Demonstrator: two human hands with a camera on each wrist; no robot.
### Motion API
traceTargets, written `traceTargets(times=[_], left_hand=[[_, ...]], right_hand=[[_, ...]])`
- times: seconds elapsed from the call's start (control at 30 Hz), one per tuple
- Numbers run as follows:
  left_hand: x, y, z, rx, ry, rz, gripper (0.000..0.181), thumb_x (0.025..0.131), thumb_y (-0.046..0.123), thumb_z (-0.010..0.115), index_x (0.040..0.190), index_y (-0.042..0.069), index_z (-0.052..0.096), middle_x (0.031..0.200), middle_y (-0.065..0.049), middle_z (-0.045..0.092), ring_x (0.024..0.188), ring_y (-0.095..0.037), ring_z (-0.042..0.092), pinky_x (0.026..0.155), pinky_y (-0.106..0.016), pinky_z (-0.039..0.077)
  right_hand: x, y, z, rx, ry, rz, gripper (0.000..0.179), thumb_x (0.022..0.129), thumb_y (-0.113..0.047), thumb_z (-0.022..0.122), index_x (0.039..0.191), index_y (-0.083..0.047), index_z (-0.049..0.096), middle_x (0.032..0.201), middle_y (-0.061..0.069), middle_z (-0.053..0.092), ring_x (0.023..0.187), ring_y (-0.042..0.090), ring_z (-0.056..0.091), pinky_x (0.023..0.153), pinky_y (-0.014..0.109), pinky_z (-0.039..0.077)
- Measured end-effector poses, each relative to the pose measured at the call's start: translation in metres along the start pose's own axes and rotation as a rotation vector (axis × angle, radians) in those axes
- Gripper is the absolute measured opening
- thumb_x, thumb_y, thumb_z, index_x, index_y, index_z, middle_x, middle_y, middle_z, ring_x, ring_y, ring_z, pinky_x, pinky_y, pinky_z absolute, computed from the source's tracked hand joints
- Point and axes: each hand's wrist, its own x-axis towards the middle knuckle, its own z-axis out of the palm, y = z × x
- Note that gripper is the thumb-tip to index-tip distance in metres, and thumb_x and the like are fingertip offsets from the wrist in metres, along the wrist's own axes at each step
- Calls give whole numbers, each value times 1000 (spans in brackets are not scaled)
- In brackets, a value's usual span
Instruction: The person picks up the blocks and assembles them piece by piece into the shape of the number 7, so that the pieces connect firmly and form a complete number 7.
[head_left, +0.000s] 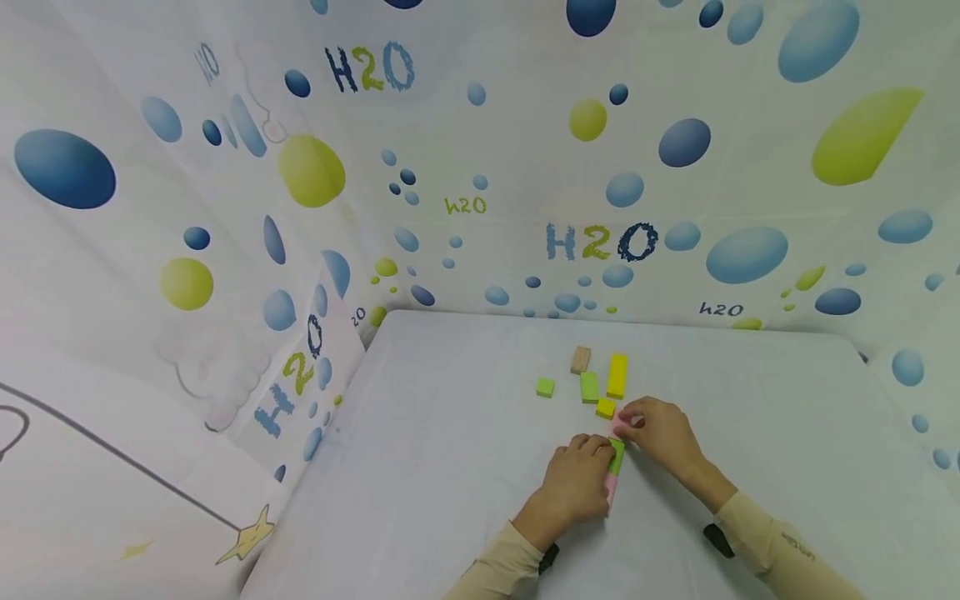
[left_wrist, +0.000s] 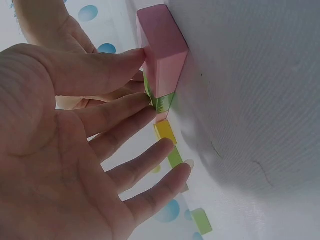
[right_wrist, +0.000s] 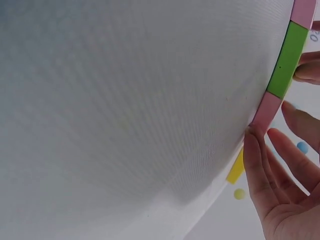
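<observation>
Wooden blocks lie end to end in a row on the white tabletop: a pink block (left_wrist: pixel 162 37) nearest me, a green block (right_wrist: pixel 288 60), then another pink block (right_wrist: pixel 266 111). My left hand (head_left: pixel 573 479) rests along the row's left side, fingers extended. In the left wrist view its thumb touches the near pink block and its fingertips reach the green one. At the far end, my right hand (head_left: pixel 663 437) pinches the far pink block between thumb and fingers, which partly cover it. A small yellow block (head_left: pixel 606 408) sits just beyond that end.
Farther back are a long yellow block (head_left: pixel 617 376), a green block (head_left: pixel 589 387), a plain wood block (head_left: pixel 581 360) and a small green block (head_left: pixel 545 387) to the left. A printed white backdrop (head_left: pixel 510 167) stands behind the white table (head_left: pixel 420 467).
</observation>
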Motion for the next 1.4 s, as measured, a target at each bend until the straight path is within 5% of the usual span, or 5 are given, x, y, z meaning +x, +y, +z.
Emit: traceTargets(times=[0.63,0.83,1.1,1.4], left_hand=[[7,-2,-4,-9,-23,-2,63,77,26,85,136,23,63,142,6,57,132,-16,51,93,-34,52],[10,-4,-1,9,-57,39,75,82,29,81,152,25,54,158,13,46,142,-16,44,102,-35,49],[17,-5,-1,25,-142,45,80,85,33,78,158,28,46,163,16,40,150,-17,37,111,-37,44],[19,-9,-4,6,-190,37,81,84,31,76,159,29,45,165,18,36,153,-18,33,115,-39,40]], right_hand=[[3,-4,-6,-31,-38,43,16,86,-11,85,100,-6,83,106,8,77,83,21,71,65,33,56],[3,-3,-7,-36,-22,8,13,86,-11,84,98,-5,83,109,12,77,89,27,74,67,37,57],[6,-2,-12,-49,11,-22,14,89,-15,82,96,-2,83,108,13,78,105,38,71,87,55,55],[22,9,-17,-69,-15,27,20,93,-23,79,104,-6,82,103,13,77,74,18,66,61,34,53]])
